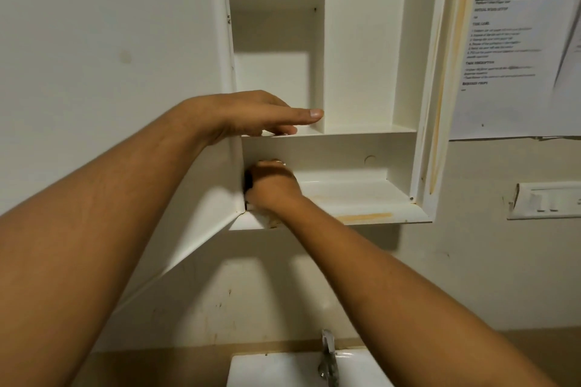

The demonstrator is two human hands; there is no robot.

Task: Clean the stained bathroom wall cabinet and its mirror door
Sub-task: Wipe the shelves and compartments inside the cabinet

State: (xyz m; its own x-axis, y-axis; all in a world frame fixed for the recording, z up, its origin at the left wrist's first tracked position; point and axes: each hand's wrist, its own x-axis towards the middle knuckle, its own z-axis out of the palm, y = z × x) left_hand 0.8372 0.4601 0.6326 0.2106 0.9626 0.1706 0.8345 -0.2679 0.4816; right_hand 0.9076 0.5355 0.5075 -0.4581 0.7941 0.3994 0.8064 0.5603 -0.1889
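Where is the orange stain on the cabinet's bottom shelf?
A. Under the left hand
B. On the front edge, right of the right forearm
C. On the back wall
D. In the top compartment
B: the orange stain streaks the bottom shelf's front edge, right of the right hand.
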